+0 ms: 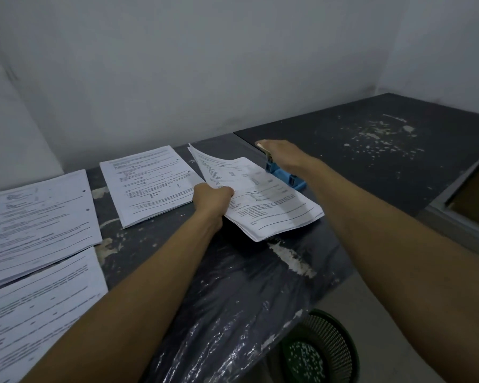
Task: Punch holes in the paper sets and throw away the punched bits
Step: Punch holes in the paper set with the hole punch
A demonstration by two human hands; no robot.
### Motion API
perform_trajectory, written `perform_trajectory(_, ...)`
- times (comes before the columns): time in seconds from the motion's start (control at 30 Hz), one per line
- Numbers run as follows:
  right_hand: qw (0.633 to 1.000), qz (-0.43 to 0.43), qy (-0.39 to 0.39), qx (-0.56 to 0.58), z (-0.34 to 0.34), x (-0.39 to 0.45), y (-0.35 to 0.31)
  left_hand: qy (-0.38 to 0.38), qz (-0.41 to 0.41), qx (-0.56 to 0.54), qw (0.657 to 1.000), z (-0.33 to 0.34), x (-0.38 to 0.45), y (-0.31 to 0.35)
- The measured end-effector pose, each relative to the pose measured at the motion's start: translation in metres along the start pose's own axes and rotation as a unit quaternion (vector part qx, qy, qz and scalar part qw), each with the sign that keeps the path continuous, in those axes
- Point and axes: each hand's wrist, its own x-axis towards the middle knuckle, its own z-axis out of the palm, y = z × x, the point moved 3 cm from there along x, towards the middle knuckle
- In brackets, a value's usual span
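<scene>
Firmly, the left hand (212, 199) pinches the near edge of a stapled set of white printed sheets (256, 196), lifting it off the dark, scuffed surface (224, 272); its far edge sits in the blue plastic hole punch (285, 174). The right hand (281, 153) lies flat, palm down, pressing the punch's lever. Three more printed sets (147, 183) lie flat to the left, one showing punched holes. Crinkled clear film covers the surface's near edge. Below stands a round green mesh wastebasket (320, 352) holding small white paper dots.
</scene>
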Motion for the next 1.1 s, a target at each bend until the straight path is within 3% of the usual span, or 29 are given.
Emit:
perform_trajectory(0.43, 0.999, 0.017, -0.048, 0.011, 0.002, 0.012, 0.012, 0.033, -0.028, -0.012, 0.999, 0.022, -0.006, -0.016)
perform_trajectory(0.83, 0.998, 0.030, -0.044, 0.028, 0.006, 0.010, 0.012, 0.035, -0.030, 0.013, 0.999, 0.023, -0.007, -0.015)
perform_trajectory(1.1, 0.999, 0.002, -0.003, -0.042, 0.016, 0.002, 0.012, 0.031, -0.018, 0.005, 0.999, 0.023, -0.006, -0.017)
